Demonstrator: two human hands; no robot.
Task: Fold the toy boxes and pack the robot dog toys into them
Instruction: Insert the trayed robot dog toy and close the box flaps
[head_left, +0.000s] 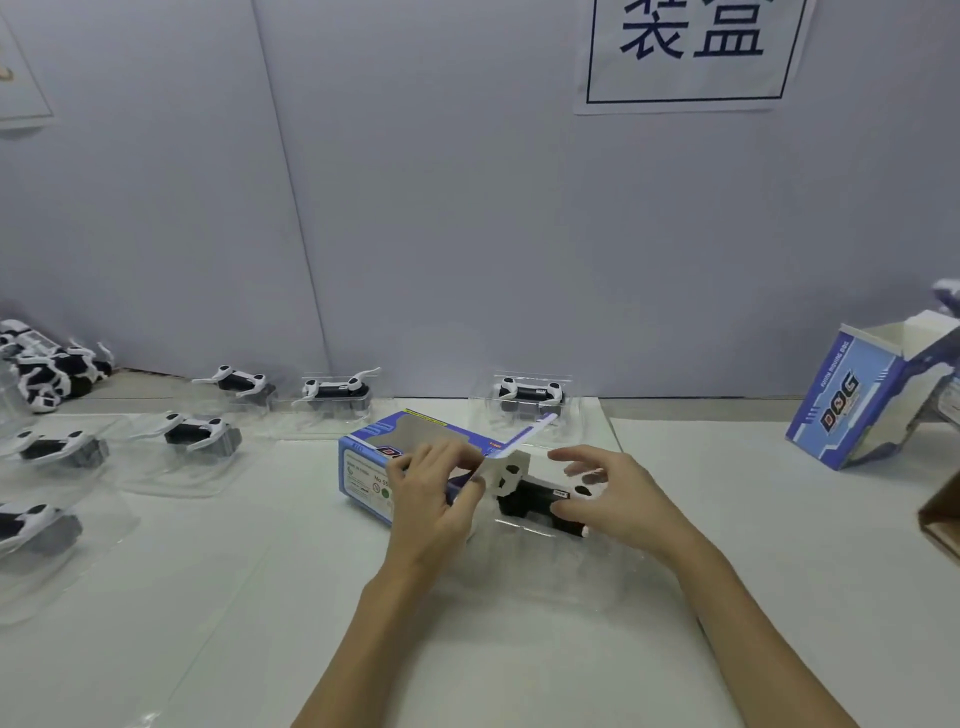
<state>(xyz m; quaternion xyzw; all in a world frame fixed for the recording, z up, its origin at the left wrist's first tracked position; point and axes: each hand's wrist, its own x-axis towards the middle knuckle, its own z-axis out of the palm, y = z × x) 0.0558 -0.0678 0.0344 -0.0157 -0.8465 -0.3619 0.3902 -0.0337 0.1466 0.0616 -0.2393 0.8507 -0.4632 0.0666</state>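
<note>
Blue toy box (363, 470) lies on side mid-desk (753, 519). Left hand (434, 499) grip pinching its open white flap (498, 467). Right hand (610, 496) grip released, fingers spread over black-white robot dog (540, 499) in clear tray just right of box.

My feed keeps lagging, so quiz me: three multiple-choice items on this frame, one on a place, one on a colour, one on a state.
1. Where is the second opened box?
A far right
B far left
C centre

2. Main colour of the toy box under the left hand?
A red
B blue
C green

3. That box's end flap is:
A taped shut
B torn off
C open

Answers: A, it stands tilted at the table's right edge; B, its printed panels are blue; C, the flap sticks up beside the robot dog toy.
</note>
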